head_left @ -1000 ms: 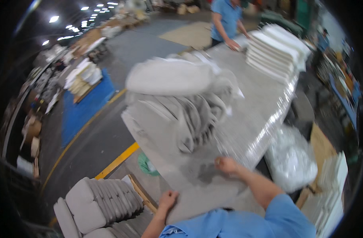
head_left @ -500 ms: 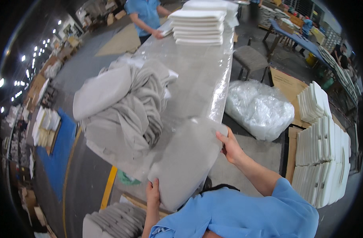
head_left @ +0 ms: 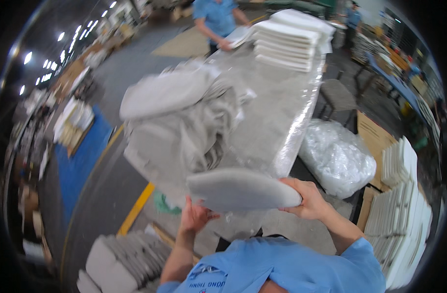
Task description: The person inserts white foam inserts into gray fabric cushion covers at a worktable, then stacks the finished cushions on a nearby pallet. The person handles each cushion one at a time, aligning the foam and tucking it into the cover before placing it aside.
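A grey cushion pad, slim with a rounded edge, is held tilted in front of me above the table's near end. My right hand grips its right end, fingers wrapped round the edge. At the pad's left end, my left hand is just under the lower edge, fingers apart; whether it touches the pad is unclear. Beyond the pad, a heap of grey fabric covers lies piled on the left of the plastic-covered table.
A stack of white pads stands at the table's far end, where a person in blue handles another. Right of the table are a bag of clear plastic, a chair and stacked white pads. Grey cushions sit lower left.
The pad has tipped from showing its broad face to nearly edge-on. My left hand has loosened from its lower corner. The whole view has shifted, moving the table rightward in the picture.
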`<state>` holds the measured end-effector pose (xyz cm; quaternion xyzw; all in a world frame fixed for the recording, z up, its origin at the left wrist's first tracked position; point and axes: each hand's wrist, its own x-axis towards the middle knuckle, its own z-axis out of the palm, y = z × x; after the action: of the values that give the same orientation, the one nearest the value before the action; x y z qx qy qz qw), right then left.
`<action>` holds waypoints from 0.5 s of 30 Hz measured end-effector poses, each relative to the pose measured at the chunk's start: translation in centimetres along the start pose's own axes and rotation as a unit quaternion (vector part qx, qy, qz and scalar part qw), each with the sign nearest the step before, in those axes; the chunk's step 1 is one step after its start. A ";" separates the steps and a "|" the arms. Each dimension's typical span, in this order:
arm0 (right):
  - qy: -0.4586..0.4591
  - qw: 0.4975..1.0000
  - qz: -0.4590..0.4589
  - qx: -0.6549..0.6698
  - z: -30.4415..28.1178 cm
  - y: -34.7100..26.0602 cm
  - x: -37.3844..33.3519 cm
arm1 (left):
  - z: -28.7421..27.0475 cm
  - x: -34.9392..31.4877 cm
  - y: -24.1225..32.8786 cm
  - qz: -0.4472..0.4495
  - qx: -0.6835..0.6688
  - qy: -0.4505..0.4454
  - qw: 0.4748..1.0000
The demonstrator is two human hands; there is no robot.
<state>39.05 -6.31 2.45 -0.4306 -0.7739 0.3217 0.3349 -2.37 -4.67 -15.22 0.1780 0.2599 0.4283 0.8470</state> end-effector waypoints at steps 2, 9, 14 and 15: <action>-0.055 0.987 -0.124 -0.084 1.7 0.3 0.5 | 2.2 1.0 2.1 -0.066 0.009 0.091 0.994; -0.193 0.917 -0.264 -0.230 9.7 0.1 2.4 | -3.0 1.8 2.8 -0.233 0.420 0.021 0.877; -0.296 0.897 -0.226 -0.240 14.5 0.2 1.7 | -7.1 2.0 -2.3 -0.154 0.602 0.142 0.770; -0.357 0.902 -0.188 -0.155 14.9 1.1 1.9 | -7.0 1.8 -3.3 -0.117 0.629 0.165 0.751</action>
<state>26.95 -7.31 -6.47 -0.1798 -0.9482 0.2613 0.0196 -3.55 -4.52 -23.03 0.5654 0.6247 0.0882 0.5313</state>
